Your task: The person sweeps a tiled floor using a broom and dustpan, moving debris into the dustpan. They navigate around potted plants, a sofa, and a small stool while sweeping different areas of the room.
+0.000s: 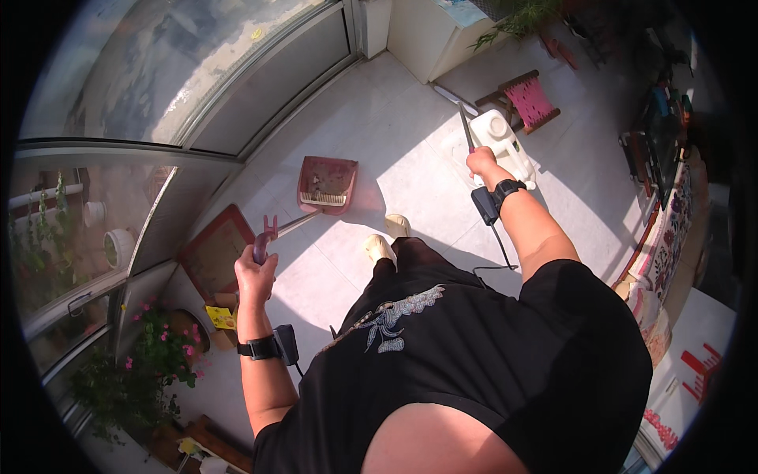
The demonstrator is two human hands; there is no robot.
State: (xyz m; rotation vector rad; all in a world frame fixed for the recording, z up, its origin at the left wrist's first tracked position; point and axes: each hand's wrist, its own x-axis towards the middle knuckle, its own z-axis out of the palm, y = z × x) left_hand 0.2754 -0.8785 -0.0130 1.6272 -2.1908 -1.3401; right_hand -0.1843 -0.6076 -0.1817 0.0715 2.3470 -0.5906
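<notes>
My left hand (pixel 254 278) is closed around the purple-pink handle end of a long-handled dustpan (pixel 327 181). The reddish pan rests on the floor ahead of my feet, with debris inside and a pale comb-toothed strip near its handle side. My right hand (pixel 484 163) grips the dark pole (pixel 465 127) of a long-handled tool. The pole runs down to a narrow whitish head (pixel 455 99) on the floor; whether it is a broom or a squeegee cannot be told. Partly behind my right hand is a white plastic jerrycan (pixel 509 145).
A folding stool (pixel 527 101) with a pink woven seat stands beyond the jerrycan. At the left are glazed door panels (pixel 272 77), a red-rimmed board or tray (pixel 216 252) and pink-flowered potted plants (pixel 166 349). A white cabinet (pixel 420 41) stands ahead. A cable hangs from my right wrist device.
</notes>
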